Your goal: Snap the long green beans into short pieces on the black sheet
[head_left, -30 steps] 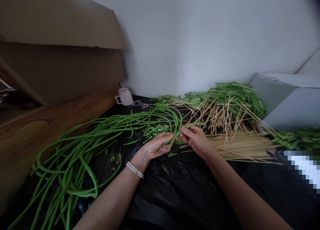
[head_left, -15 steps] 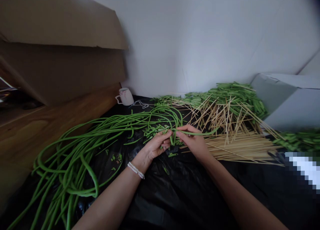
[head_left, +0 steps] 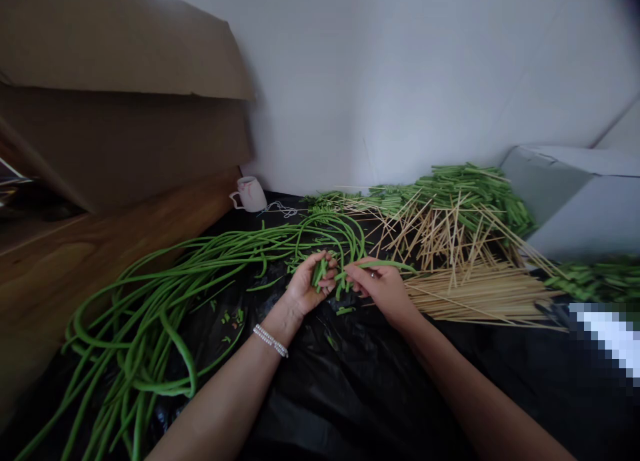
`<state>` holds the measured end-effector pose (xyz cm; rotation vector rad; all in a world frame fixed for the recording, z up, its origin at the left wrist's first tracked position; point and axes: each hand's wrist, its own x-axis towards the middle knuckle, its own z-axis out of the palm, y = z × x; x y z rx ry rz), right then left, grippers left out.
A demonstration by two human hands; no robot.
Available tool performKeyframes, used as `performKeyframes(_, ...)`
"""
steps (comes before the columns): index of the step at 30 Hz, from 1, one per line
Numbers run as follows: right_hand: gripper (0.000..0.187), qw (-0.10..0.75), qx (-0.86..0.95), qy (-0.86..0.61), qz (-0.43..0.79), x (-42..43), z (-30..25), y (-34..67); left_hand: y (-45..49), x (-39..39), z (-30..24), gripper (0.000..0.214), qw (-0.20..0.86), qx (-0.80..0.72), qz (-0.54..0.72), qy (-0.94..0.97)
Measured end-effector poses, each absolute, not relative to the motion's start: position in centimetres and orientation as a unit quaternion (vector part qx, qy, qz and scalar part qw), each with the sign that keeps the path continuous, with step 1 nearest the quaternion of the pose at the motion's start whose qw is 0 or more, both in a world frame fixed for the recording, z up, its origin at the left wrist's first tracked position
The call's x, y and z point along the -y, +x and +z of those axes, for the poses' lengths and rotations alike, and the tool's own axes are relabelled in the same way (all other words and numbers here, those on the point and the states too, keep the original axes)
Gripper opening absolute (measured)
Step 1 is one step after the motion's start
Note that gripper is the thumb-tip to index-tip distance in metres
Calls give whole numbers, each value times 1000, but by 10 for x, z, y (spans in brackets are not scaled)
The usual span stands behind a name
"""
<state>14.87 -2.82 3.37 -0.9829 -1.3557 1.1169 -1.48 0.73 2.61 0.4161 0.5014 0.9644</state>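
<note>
My left hand (head_left: 307, 284), with a pearl bracelet (head_left: 270, 340) on the wrist, is curled around a few short green bean pieces (head_left: 319, 272). My right hand (head_left: 381, 286) pinches a long green bean (head_left: 387, 265) whose free end points right over the skewers. The two hands almost touch above a small heap of cut bean pieces (head_left: 313, 259). A big tangle of uncut long beans (head_left: 165, 301) lies to the left on black plastic sheeting (head_left: 350, 381).
Bamboo skewers (head_left: 470, 281) are spread on the right, with piled cut beans (head_left: 465, 191) behind them. A white mug (head_left: 249, 193) stands by the wall. Cardboard boxes (head_left: 120, 94) sit on a wooden surface (head_left: 100, 241) at left; a grey box (head_left: 580, 201) is at right.
The bean between my hands has come apart: my left hand now holds short pieces and has opened upward a little, while my right hand keeps the shorter remaining length.
</note>
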Motion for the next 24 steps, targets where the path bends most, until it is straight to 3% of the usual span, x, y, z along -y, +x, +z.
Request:
performKeyframes(10, 26, 535, 529, -399, 524, 23, 30, 155, -9, 6, 26, 23, 814, -266, 371, 358)
performKeyframes(17, 31, 619, 374, -357, 591, 16, 37, 163, -15, 8, 29, 29, 809, -265, 327, 411)
performKeyframes(24, 31, 560, 426, -348, 619, 20, 37, 162, -13, 9, 30, 30, 784, -299, 315, 444)
